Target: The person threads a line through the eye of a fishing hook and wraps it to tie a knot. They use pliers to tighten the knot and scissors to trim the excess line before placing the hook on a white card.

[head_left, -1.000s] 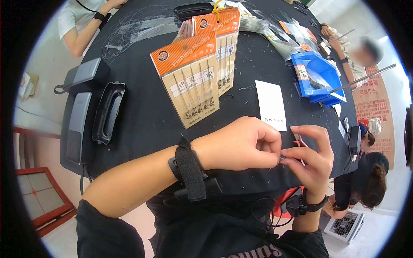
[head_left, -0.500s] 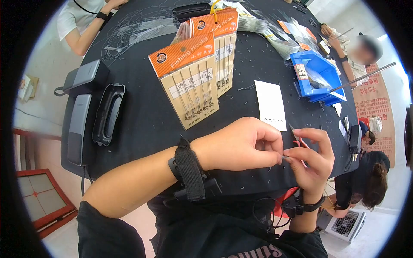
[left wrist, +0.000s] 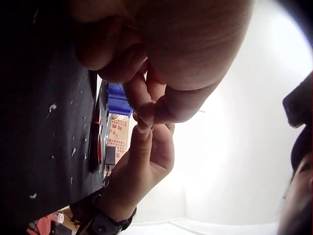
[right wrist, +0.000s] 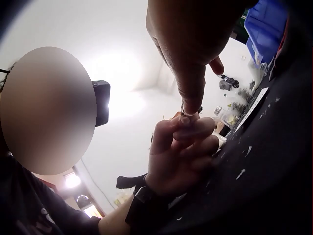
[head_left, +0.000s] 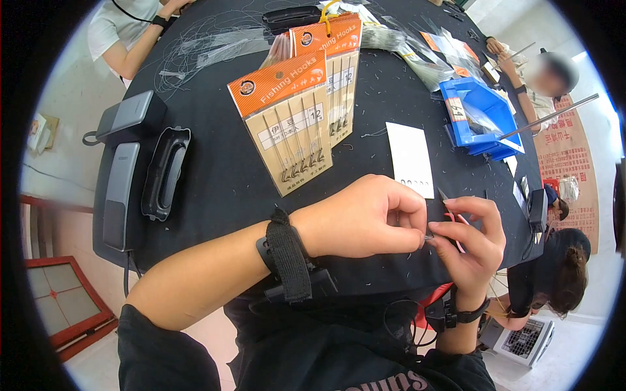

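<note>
Fingertip to fingertip, my left hand (head_left: 372, 218) and right hand (head_left: 479, 244) meet above the near table edge. Between them is a small fishing hook (right wrist: 182, 106), mostly hidden by the fingertips. Thumb and index finger of the left hand pinch it, and the right thumb and a finger pinch it from the other side. Beyond the hands lies a white card (head_left: 409, 156) with a row of small hooks along its near end. Scissors (head_left: 450, 214) with red handles rest on the table behind the right fingers, partly covered by them.
Orange-topped fishing hook packets (head_left: 287, 124) stand left of the card. A blue bin (head_left: 466, 133) with a metal rod is at the right. Grey devices (head_left: 120, 195) and a black case (head_left: 165, 173) sit at the left edge. Clear line (head_left: 195, 45) lies at the back; other people sit around.
Both hands stay together at nearly the same spot, with only slight shifts of the fingers. The packets and card keep their places.
</note>
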The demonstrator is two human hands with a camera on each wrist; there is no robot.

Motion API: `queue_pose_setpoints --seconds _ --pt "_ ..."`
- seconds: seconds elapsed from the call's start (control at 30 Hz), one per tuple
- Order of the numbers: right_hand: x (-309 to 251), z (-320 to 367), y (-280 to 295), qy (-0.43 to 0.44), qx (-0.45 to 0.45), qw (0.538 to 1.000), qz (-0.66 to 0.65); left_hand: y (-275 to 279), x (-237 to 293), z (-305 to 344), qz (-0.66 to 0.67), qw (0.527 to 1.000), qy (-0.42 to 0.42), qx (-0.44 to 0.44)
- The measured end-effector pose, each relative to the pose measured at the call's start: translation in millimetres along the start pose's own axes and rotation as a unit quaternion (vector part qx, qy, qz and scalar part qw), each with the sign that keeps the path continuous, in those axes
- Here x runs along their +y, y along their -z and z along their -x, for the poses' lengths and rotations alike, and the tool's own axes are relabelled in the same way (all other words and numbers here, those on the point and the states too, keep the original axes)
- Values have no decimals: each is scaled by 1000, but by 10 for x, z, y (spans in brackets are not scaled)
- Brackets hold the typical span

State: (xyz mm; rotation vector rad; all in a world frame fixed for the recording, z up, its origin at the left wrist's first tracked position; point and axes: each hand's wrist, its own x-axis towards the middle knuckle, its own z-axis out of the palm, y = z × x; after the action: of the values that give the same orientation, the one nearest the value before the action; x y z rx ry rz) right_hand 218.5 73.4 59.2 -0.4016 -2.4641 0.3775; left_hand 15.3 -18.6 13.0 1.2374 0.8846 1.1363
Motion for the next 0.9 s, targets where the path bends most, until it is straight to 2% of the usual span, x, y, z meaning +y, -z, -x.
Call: queue_pose_setpoints --seconds 0.6,0.9 --pt "-27 -3 9 -10 1 1000 -27 -14 10 4 -5 1000 2 6" --pt "-68 0 13 -55 -9 996 -63 -27 18 6 -26 999 -9 17"
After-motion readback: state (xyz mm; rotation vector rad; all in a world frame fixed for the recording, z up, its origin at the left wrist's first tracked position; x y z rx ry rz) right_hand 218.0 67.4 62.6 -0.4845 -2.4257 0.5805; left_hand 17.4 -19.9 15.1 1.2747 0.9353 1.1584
